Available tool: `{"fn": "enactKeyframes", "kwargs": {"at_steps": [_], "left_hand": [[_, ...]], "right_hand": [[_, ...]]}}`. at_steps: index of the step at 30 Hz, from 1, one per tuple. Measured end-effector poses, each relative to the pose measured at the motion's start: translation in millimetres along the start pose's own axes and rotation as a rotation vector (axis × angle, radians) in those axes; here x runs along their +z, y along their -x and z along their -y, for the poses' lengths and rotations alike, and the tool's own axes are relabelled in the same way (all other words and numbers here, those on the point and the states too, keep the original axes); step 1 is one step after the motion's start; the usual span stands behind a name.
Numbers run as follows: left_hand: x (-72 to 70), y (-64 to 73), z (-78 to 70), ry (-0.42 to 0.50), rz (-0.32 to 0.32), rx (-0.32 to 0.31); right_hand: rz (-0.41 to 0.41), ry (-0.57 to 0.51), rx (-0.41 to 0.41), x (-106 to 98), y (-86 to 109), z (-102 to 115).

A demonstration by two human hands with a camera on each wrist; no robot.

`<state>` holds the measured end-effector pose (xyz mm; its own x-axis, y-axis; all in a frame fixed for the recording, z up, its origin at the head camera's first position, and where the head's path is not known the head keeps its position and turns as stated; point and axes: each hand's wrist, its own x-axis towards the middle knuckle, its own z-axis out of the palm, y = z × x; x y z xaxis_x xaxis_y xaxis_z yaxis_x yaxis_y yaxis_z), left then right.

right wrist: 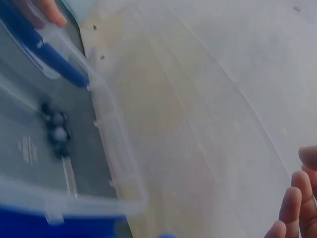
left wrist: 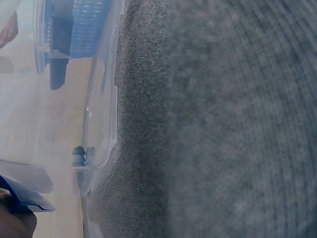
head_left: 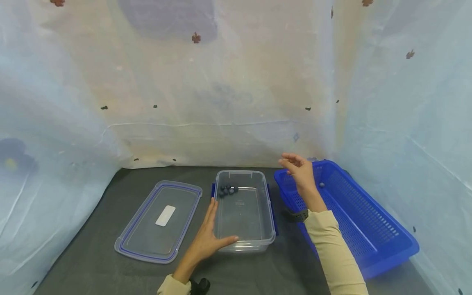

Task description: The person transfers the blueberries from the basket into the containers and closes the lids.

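Note:
In the head view, a clear plastic container [head_left: 245, 221] sits in the middle of the table, holding several blueberries [head_left: 228, 190] in its far left corner. My left hand [head_left: 205, 242] rests against the container's left side, its fingers straight and its thumb over the near rim. The right hand [head_left: 301, 175] is raised over the far left corner of a blue basket [head_left: 368, 221], fingers slightly bent. I see nothing in its fingers [right wrist: 291, 202] in the right wrist view. A single blueberry [head_left: 321, 184] lies toward the basket's far end.
The container's lid [head_left: 177, 237], with a blue seal and a white label [head_left: 165, 215], lies flat to the left. Blue side latches [head_left: 273, 211] hang unfastened from the container. Patterned sheeting [head_left: 221, 90] walls in the dark table [head_left: 136, 278] at the back and sides.

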<state>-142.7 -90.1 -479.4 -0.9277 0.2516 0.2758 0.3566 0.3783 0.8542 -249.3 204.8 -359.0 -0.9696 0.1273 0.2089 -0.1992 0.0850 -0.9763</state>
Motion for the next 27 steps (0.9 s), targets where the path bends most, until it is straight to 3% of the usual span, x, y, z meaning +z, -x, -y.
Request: {"fn": "enactKeyframes", "kwargs": {"at_steps": [5,14,20,27], "left_hand": [[0.0,-0.3,-0.4,0.005,0.008,0.001],[0.7,-0.8,0.8,0.009,0.007,-0.01],[0.8,-0.1,1.1,0.019,0.014,-0.01],[0.1,-1.4,2.1,0.028,0.015,-0.011]], "right_hand": [[-0.049,0.037,0.011,-23.8,-0.6,-1.5],[-0.207,0.088,0.006,-56.1,-10.4,-12.3],[-0.286,0.09,0.078,-72.8,-11.0,-23.9],[-0.361,0.113,0.099,-84.7,-17.7,-40.7]]}}
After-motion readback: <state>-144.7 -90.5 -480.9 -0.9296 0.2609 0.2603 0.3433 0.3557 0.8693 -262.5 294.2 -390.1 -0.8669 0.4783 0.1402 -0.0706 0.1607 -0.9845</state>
